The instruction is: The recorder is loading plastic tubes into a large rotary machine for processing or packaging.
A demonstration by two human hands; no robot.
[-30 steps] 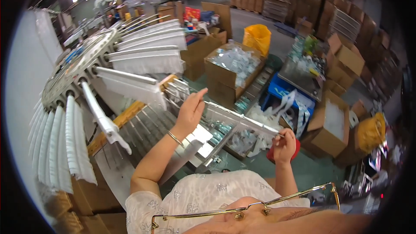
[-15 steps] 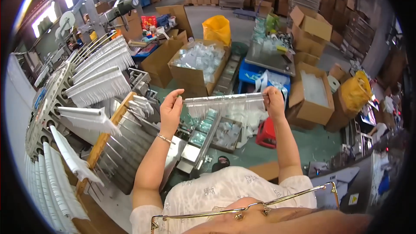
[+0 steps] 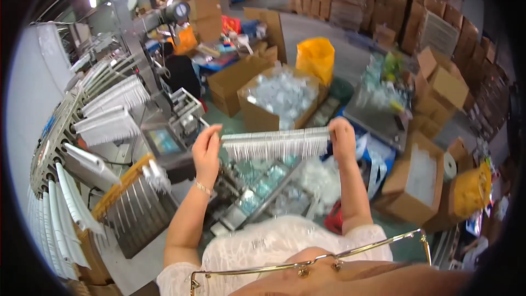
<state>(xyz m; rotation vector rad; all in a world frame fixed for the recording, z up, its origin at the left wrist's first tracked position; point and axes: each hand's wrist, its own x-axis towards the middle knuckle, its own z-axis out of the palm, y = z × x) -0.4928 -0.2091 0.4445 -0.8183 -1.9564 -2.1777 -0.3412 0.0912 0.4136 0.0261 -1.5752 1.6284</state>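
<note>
Stretched level between my two hands is a thin rod hung with a row of clear, whitish plastic film sheets point(image 3: 276, 143). My left hand point(image 3: 207, 151) pinches its left end between thumb and fingers. My right hand point(image 3: 343, 140) is closed around the right end, its fingers curled. To the left stands a curved machine frame point(image 3: 46, 156) with similar rods of white film point(image 3: 109, 126) sticking out from it. A yellow wooden bar rack point(image 3: 123, 186) with bare thin rods is nearer to me, left of my left forearm.
Beyond my hands sits an open carton point(image 3: 257, 109) of clear plastic pieces. A metal conveyor point(image 3: 246, 203) with greenish plastic packs lies below the film. A grey-topped table point(image 3: 378, 118), a carton of film point(image 3: 402, 203) and a yellow sack point(image 3: 472, 191) stand right.
My view has turned left, so the cartons and table sit farther right in the picture. My hands still hold the rod of film, now more in front of the carton.
</note>
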